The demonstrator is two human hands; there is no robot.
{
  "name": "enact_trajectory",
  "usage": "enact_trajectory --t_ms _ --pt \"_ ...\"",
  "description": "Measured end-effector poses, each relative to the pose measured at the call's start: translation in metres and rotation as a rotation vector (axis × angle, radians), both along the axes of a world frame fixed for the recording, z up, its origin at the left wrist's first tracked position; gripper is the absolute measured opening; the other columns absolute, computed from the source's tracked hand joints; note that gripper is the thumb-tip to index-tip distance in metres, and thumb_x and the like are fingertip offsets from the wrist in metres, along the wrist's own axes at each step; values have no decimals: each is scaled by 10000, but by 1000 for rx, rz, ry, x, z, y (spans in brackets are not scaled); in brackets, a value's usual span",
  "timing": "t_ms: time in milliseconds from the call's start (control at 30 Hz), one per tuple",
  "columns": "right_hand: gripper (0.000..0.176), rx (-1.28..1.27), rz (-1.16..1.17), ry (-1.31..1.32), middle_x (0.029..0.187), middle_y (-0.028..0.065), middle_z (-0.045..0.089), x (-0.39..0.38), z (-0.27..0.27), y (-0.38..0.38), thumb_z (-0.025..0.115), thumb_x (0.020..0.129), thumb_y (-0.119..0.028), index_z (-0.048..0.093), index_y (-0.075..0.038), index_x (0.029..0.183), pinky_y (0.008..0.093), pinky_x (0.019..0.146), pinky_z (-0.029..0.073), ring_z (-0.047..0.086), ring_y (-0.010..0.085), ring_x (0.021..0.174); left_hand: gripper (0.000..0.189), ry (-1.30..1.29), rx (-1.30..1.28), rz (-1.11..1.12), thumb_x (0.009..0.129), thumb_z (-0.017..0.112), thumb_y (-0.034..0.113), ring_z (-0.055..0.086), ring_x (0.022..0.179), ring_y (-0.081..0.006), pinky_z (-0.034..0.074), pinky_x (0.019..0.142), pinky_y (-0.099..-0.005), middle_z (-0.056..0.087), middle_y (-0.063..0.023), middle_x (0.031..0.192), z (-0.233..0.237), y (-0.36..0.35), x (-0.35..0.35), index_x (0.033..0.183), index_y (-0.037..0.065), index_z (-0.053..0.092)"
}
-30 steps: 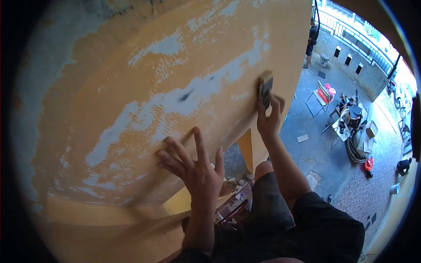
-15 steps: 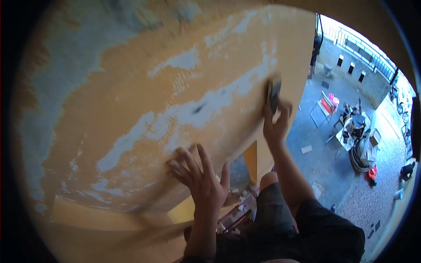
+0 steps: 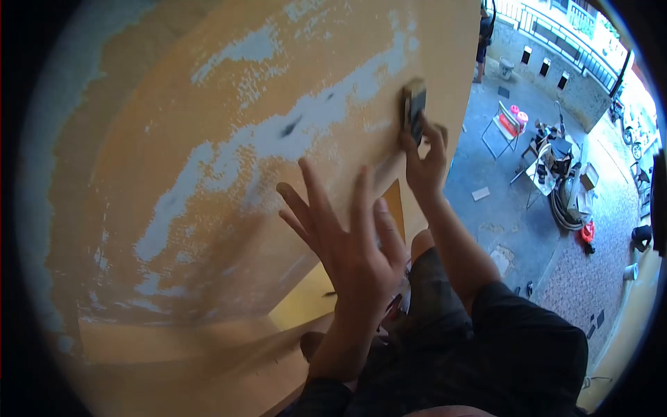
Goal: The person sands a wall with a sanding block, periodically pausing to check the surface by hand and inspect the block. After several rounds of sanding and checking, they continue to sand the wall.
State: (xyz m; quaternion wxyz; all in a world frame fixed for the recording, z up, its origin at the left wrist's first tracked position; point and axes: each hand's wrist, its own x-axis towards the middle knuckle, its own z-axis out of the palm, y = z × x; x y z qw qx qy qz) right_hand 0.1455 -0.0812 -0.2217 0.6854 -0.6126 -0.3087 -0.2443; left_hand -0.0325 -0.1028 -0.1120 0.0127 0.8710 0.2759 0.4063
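A black short-sleeved shirt fills five o'clock, its loose right sleeve at four and left sleeve at six; dark grey shorts, nearer the centre, end above a bare knee.

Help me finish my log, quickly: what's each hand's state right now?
Left hand: open, spread, nothing visible in it.
Right hand: closed, holding a dark rectangular block with a tan edge at the patchy orange-and-white wall.
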Motion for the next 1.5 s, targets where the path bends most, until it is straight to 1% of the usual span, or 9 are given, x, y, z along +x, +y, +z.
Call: enact_trajectory --t_ms 167,267,633,833,867,1000,1167,1333,1500 --pt "438 5 0 21 1039 157 576 23 51 -2 707 795 -71 580 -57 1214 345 869 451 573 269 984 450 49 155 128 900 533 276 70 1371 -524 121 1031 -686 192 -272 1489 23 10 20 1321 120 502" --pt "426 -38 -40 -61 1052 160 576 22 3 -7 697 805 -68 579 -55 1215 346 856 457 577 273 991 659 145 140 265 862 583 355 -4 1366 -541 103 1013 -712 96 -268 1513 10 25 20 1442 162 338" --pt "402 40 -79 -112 1045 159 579 22 27 4 695 797 -44 601 -42 1188 352 854 465 586 277 980 582 234 197 258 893 559 324 -44 1364 -540 -104 1025 -668 191 -284 1485 -5 39 10 1420 152 385" --pt "396 99 -47 -163 1015 140 593 35 121 6 695 794 -54 613 -38 1181 332 804 463 573 254 936 453 46 150 12 887 585 222 176 1369 -483 58 1089 -606 264 -313 1442 -15 37 -11 1312 83 508" --pt "396 102 -83 -171 1013 140 604 36 114 10 697 789 -54 617 -33 1177 335 791 462 570 251 916 400 64 163 44 886 583 161 257 1343 -475 196 1079 -587 311 -313 1416 -9 30 -13 1266 44 538" --pt "391 70 -72 -189 1011 163 609 25 57 10 703 780 -42 629 -37 1164 355 817 465 583 269 927 293 -90 125 -32 870 580 89 373 1268 -487 363 1017 -560 413 -302 1340 11 22 -31 1150 3 590" --pt "401 194 -15 -144 990 151 587 44 134 14 675 804 -60 612 -70 1200 346 795 461 575 271 901 253 -118 217 53 881 570 98 371 1287 -438 285 1056 -568 409 -275 1364 3 27 -34 1109 -9 598" --pt "381 99 -75 -216 977 127 582 26 83 11 675 807 -62 625 -81 1184 334 789 458 566 236 873 285 -106 286 180 896 565 135 307 1325 -445 233 1071 -589 370 -274 1395 7 29 -49 1142 -7 590" --pt "379 146 -36 -130 956 132 595 31 142 10 686 798 -52 622 -40 1172 323 796 456 579 242 895 631 -68 228 287 883 597 234 214 1364 -454 178 1086 -588 273 -245 1464 -3 32 -50 1401 -9 329"
